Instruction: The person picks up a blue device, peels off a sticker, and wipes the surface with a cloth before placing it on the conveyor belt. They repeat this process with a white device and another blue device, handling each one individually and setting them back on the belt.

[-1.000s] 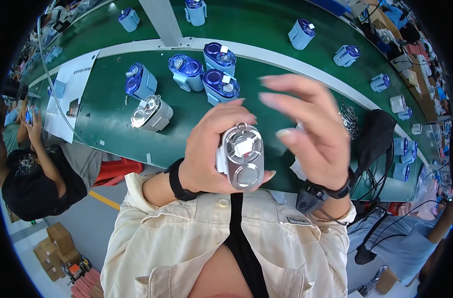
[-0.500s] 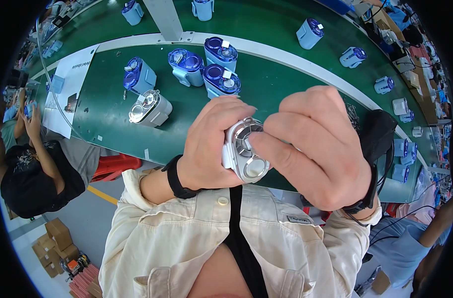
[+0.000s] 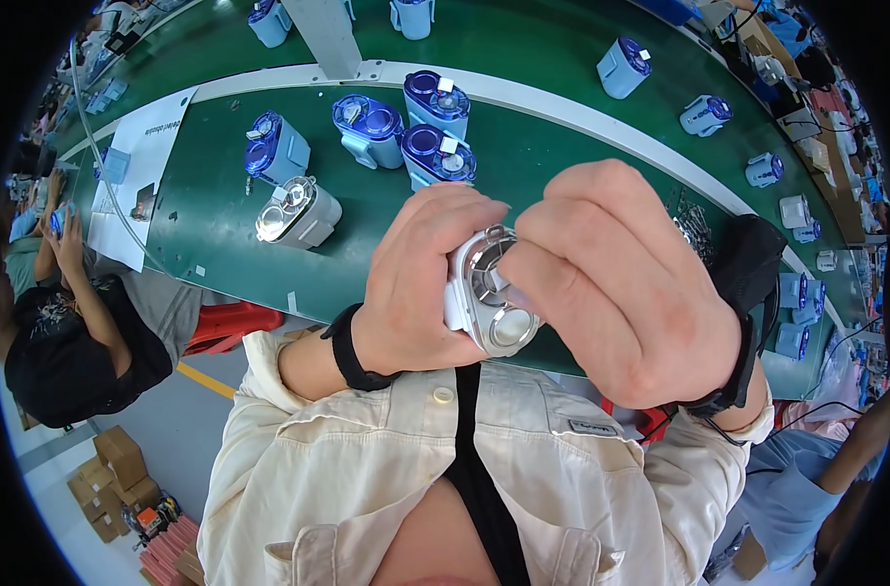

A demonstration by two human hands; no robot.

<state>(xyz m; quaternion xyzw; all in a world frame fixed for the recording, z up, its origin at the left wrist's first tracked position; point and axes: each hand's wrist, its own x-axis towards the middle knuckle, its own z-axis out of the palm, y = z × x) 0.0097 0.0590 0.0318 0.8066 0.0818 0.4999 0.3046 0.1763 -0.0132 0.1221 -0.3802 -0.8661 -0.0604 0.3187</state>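
My left hand is wrapped round a white oval container with a clear lid, just above the table's near edge. The lid faces up and shows a round segmented opening beside a round clear disc. Over that opening, my right hand is closed, its thumb and index finger pinched at a small white tab. The fingertips partly hide the tab. A second white container with a clear lid stands on the table to the left, with a white tab on top.
Several light blue containers with dark blue lids, one near the middle, stand on the green table. More stand beyond the white rail. Small metal parts lie behind my right hand. A seated person works at the left.
My right hand has drawn slightly right and down, its fingertips still at the lid. The left hand keeps its hold on the container. The whole view has shifted a little.
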